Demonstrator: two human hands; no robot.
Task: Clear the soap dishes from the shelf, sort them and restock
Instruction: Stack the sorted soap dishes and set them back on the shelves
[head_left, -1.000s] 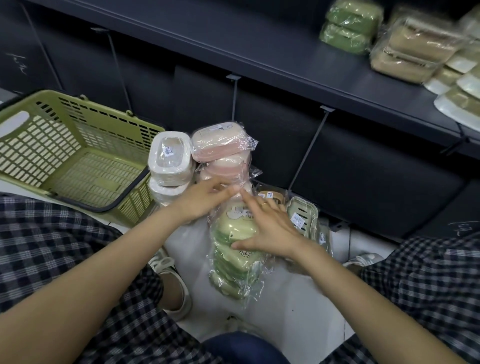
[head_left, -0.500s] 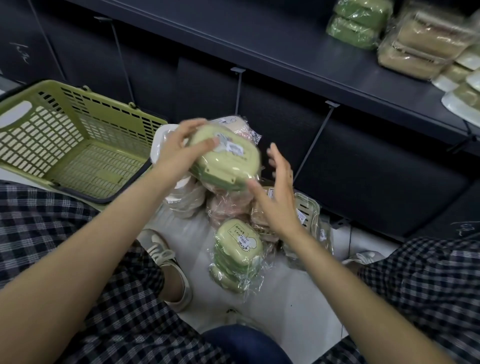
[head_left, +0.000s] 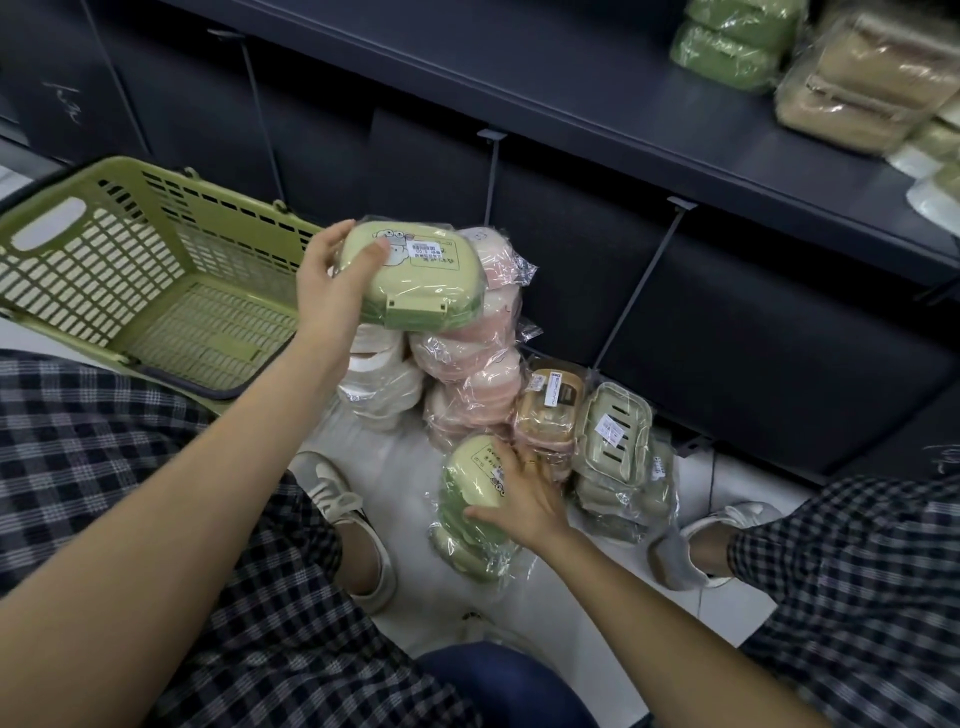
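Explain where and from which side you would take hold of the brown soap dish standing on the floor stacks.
Probably grip the brown soap dish across its two long sides, coming from above. Its labelled top faces up, uncovered, while the pink stack and the slotted beige dish crowd its flanks, so fingers must slip in carefully.

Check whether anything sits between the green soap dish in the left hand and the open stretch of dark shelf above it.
Nothing visible blocks it. The left hand holds the green soap dish above the pink stack, and the bare shelf above is open. The shelved green dishes and tan packs sit off to the right.
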